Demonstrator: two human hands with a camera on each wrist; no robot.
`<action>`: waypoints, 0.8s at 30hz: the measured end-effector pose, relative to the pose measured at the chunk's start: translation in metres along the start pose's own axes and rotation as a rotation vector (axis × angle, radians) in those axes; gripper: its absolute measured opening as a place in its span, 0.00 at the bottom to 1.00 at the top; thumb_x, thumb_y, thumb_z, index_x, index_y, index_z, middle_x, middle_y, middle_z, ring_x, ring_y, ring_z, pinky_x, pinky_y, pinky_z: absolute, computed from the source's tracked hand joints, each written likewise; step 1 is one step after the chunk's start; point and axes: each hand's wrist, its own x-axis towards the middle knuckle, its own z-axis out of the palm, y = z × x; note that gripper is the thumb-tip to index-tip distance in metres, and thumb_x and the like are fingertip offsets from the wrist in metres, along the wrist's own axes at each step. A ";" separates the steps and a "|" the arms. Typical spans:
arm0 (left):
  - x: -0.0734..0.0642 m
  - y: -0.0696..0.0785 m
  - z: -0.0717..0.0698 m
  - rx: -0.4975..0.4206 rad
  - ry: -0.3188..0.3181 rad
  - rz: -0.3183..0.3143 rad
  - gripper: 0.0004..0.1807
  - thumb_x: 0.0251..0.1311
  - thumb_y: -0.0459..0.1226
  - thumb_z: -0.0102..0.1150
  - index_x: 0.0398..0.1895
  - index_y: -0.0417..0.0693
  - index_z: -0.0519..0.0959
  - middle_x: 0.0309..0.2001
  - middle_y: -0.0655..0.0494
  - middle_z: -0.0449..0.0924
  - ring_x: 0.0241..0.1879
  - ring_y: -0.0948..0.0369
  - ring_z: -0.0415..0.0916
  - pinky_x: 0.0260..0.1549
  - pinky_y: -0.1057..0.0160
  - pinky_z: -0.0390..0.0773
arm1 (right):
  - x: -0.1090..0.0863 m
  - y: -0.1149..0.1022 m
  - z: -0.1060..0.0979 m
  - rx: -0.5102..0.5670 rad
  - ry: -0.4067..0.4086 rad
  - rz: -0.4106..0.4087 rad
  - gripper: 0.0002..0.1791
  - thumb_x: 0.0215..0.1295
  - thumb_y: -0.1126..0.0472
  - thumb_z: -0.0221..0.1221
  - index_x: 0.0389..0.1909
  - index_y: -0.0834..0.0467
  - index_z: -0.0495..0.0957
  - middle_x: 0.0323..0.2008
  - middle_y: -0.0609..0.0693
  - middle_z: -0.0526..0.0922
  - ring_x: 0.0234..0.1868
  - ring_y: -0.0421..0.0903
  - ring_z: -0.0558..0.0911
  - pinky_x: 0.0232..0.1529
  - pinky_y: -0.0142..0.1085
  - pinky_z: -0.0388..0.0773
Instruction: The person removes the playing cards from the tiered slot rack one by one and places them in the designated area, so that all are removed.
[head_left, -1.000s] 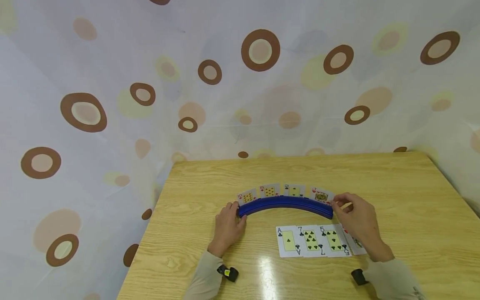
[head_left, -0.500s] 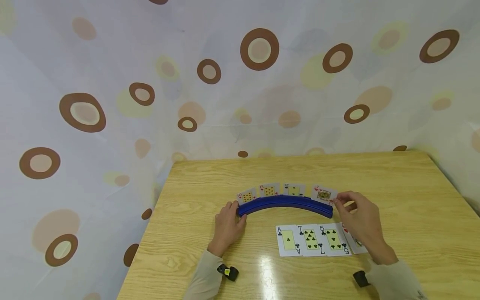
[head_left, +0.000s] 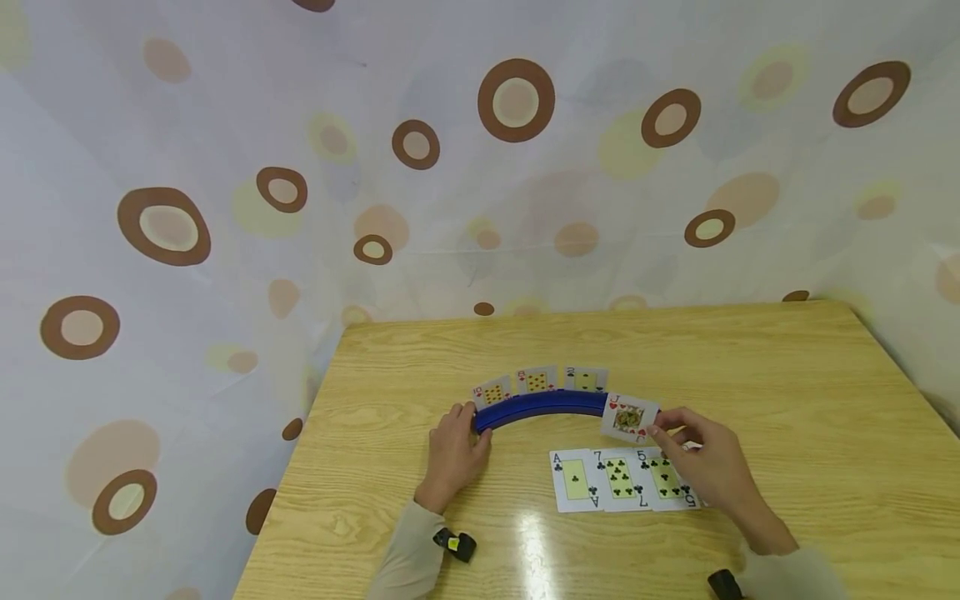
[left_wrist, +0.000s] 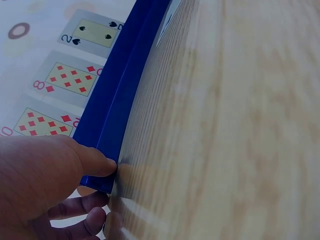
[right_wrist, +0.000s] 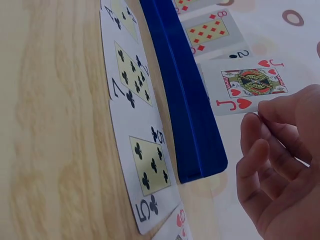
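A curved blue playing-card holder (head_left: 555, 402) stands on the table, its right end partly covered. My left hand (head_left: 453, 454) grips its left end, thumb (left_wrist: 97, 162) on the near side and fingers behind. The ten of diamonds (head_left: 495, 392), eight of diamonds (head_left: 537, 380) and two of spades (head_left: 585, 380) stand upright in it. With thumb and fingertips, my right hand (head_left: 708, 462) pinches the jack of hearts (head_left: 626, 418) by its right edge. That card overlaps the holder's right end in the head view; in the right wrist view it shows beyond the blue rail (right_wrist: 187, 95).
Nearer me lies an overlapping row: the ace of clubs (head_left: 576, 481), seven of clubs (head_left: 619, 481) and five of clubs (right_wrist: 152, 165). A red-marked card (right_wrist: 175, 227) at its right end is mostly hidden. Patterned cloth (head_left: 562, 192) hangs behind the wooden table (head_left: 825, 400).
The jack of hearts has come out of the line of standing cards and moved left and nearer, in front of the holder's right end. My left hand stays in place.
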 end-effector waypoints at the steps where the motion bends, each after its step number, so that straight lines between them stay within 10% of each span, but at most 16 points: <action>1: 0.000 0.000 0.000 0.000 -0.001 -0.001 0.18 0.72 0.40 0.69 0.59 0.41 0.80 0.47 0.45 0.84 0.42 0.47 0.83 0.36 0.51 0.75 | -0.001 -0.001 0.001 0.000 -0.010 0.005 0.07 0.77 0.59 0.68 0.47 0.58 0.87 0.43 0.55 0.90 0.33 0.29 0.81 0.28 0.31 0.78; 24: 0.001 -0.002 0.003 -0.008 -0.013 -0.018 0.21 0.72 0.40 0.68 0.63 0.39 0.80 0.51 0.43 0.85 0.46 0.44 0.84 0.40 0.45 0.78 | -0.044 -0.014 0.031 0.078 -0.314 0.029 0.01 0.72 0.60 0.70 0.40 0.51 0.87 0.30 0.39 0.84 0.28 0.31 0.76 0.32 0.30 0.73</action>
